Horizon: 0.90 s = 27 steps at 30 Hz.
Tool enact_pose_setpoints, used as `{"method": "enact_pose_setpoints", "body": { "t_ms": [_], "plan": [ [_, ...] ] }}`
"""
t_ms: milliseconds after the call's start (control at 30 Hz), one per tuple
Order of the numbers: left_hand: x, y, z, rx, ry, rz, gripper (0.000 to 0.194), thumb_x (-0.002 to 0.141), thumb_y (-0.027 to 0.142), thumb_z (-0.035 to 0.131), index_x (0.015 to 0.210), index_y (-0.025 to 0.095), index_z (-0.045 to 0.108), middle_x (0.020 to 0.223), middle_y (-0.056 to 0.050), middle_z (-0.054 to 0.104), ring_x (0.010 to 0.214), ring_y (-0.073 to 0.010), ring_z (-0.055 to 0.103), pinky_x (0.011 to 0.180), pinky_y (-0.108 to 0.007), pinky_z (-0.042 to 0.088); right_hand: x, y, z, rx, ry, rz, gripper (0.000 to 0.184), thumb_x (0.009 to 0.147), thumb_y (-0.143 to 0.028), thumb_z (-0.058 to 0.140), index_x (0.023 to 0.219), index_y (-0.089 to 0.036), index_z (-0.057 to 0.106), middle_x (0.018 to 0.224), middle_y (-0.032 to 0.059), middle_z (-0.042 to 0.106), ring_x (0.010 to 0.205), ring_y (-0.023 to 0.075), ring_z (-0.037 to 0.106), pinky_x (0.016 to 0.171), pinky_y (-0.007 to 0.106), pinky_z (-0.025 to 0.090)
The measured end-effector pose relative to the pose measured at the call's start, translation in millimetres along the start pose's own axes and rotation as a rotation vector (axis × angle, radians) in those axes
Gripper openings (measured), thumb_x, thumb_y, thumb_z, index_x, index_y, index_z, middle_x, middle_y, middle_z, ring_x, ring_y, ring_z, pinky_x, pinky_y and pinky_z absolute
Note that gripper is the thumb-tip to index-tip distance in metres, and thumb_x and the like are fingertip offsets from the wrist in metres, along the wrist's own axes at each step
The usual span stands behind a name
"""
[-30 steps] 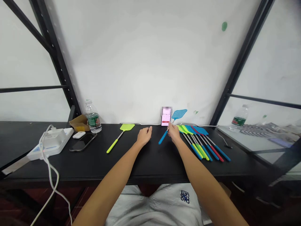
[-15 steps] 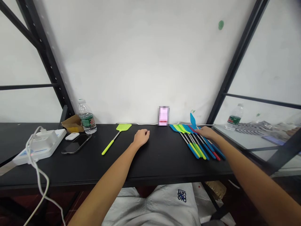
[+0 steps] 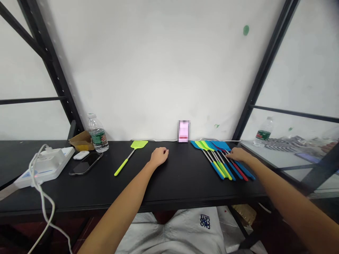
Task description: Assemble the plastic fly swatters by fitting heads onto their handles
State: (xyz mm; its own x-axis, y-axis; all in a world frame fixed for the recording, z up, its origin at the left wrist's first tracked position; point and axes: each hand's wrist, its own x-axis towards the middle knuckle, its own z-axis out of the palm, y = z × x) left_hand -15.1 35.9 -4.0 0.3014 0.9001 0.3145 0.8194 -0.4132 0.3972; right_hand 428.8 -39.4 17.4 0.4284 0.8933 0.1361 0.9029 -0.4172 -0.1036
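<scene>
My right hand (image 3: 237, 155) is at the right end of a row of fly swatters, its fingers closed at the metal shaft of a blue fly swatter (image 3: 221, 145). That swatter's head lies flat over its neighbours, and the hand covers part of its shaft. Beside it are a red fly swatter (image 3: 244, 175) and several blue, yellow and green ones, handles toward me. My left hand (image 3: 159, 156) rests on the black table (image 3: 177, 183), loosely curled with nothing in it. A lone yellow-green fly swatter (image 3: 139, 144) lies to its left.
A phone-like screen (image 3: 183, 131) leans against the wall. At the left stand a water bottle (image 3: 98, 135), an open cardboard box (image 3: 81, 141), a white earbud case (image 3: 81, 155), a dark phone (image 3: 86, 164) and a power strip (image 3: 50, 162) with white cables. Black metal posts flank the table.
The blue fly swatter's head has come down from a raised tilt to lie flat on the others. My right hand moved slightly with it; my left hand stayed in place.
</scene>
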Motion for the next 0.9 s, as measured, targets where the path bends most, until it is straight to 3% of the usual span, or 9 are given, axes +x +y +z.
{"method": "enact_pose_setpoints", "body": {
  "t_ms": [100, 233, 333, 433, 533, 700, 800, 900],
  "plan": [
    [-0.7, 0.7, -0.9, -0.005, -0.004, -0.004, 0.033, 0.093, 0.037, 0.043, 0.075, 0.021, 0.066, 0.083, -0.006, 0.071, 0.084, -0.0213, 0.064, 0.069, -0.028, 0.041, 0.8, -1.9, -0.5, -0.043, -0.147, -0.024, 0.031, 0.083, -0.043, 0.066, 0.072, -0.014, 0.069, 0.086, 0.0177, 0.069, 0.086, 0.0291, 0.068, 0.071, 0.033, 0.046],
    [-0.8, 1.5, -1.0, -0.002, -0.007, -0.001, 0.033, 0.093, 0.038, 0.043, 0.075, 0.021, 0.066, 0.083, -0.007, 0.071, 0.083, -0.0218, 0.064, 0.069, -0.028, 0.042, 2.2, 0.1, -1.0, -0.057, -0.162, -0.029, 0.035, 0.086, -0.043, 0.061, 0.080, -0.011, 0.071, 0.092, 0.0197, 0.069, 0.092, 0.0321, 0.067, 0.073, 0.035, 0.047],
    [-0.9, 1.7, -1.0, 0.007, -0.005, -0.001, 0.033, 0.093, 0.038, 0.042, 0.077, 0.022, 0.066, 0.085, -0.007, 0.071, 0.084, -0.0221, 0.064, 0.070, -0.029, 0.042, -1.4, -4.3, -5.0, -0.075, -0.130, -0.018, 0.037, 0.088, -0.044, 0.058, 0.089, -0.009, 0.072, 0.097, 0.0217, 0.068, 0.096, 0.0331, 0.066, 0.076, 0.037, 0.048],
    [-1.2, 1.1, -2.7, 0.057, 0.028, -0.056, 0.033, 0.094, 0.037, 0.040, 0.082, 0.022, 0.066, 0.088, -0.009, 0.070, 0.086, -0.0235, 0.063, 0.072, -0.031, 0.043, -9.6, -23.4, -13.0, -0.131, -0.002, -0.018, 0.038, 0.091, -0.039, 0.052, 0.102, -0.009, 0.071, 0.108, 0.0241, 0.066, 0.102, 0.0335, 0.065, 0.080, 0.039, 0.048],
    [-1.6, -0.9, -8.1, 0.183, 0.172, -0.171, 0.029, 0.093, 0.033, 0.040, 0.091, 0.019, 0.066, 0.094, -0.013, 0.068, 0.093, -0.0271, 0.061, 0.078, -0.036, 0.043, -21.0, -61.6, -19.8, -0.154, 0.082, -0.051, 0.038, 0.094, -0.035, 0.044, 0.104, -0.010, 0.071, 0.108, 0.0234, 0.067, 0.100, 0.0326, 0.065, 0.082, 0.040, 0.048],
    [-2.3, -10.2, -22.1, 0.383, 0.474, -0.372, 0.028, 0.087, 0.028, 0.046, 0.107, 0.013, 0.060, 0.112, -0.018, 0.058, 0.110, -0.0339, 0.050, 0.088, -0.045, 0.038, -47.7, -155.4, -8.2, -0.095, 0.188, -0.312, 0.037, 0.095, -0.031, 0.043, 0.091, -0.010, 0.073, 0.096, 0.0218, 0.069, 0.092, 0.0305, 0.067, 0.079, 0.037, 0.047],
    [-1.9, -23.7, -26.9, 0.442, 0.529, -0.470, 0.030, 0.084, 0.027, 0.050, 0.109, 0.011, 0.057, 0.116, -0.021, 0.054, 0.111, -0.0349, 0.047, 0.090, -0.048, 0.035, -67.7, -213.9, 12.3, 0.005, 0.187, -0.446, 0.037, 0.095, -0.034, 0.046, 0.084, -0.011, 0.073, 0.091, 0.0212, 0.070, 0.088, 0.0291, 0.067, 0.078, 0.036, 0.047],
    [-0.3, -44.2, -29.0, 0.483, 0.486, -0.583, 0.038, 0.080, 0.024, 0.054, 0.115, 0.009, 0.056, 0.120, -0.022, 0.053, 0.111, -0.0359, 0.046, 0.092, -0.051, 0.033, -85.2, -260.7, 31.1, 0.175, 0.163, -0.508, 0.030, 0.090, -0.035, 0.056, 0.076, -0.014, 0.073, 0.084, 0.0180, 0.071, 0.084, 0.0271, 0.067, 0.077, 0.034, 0.047]
  ]
}}
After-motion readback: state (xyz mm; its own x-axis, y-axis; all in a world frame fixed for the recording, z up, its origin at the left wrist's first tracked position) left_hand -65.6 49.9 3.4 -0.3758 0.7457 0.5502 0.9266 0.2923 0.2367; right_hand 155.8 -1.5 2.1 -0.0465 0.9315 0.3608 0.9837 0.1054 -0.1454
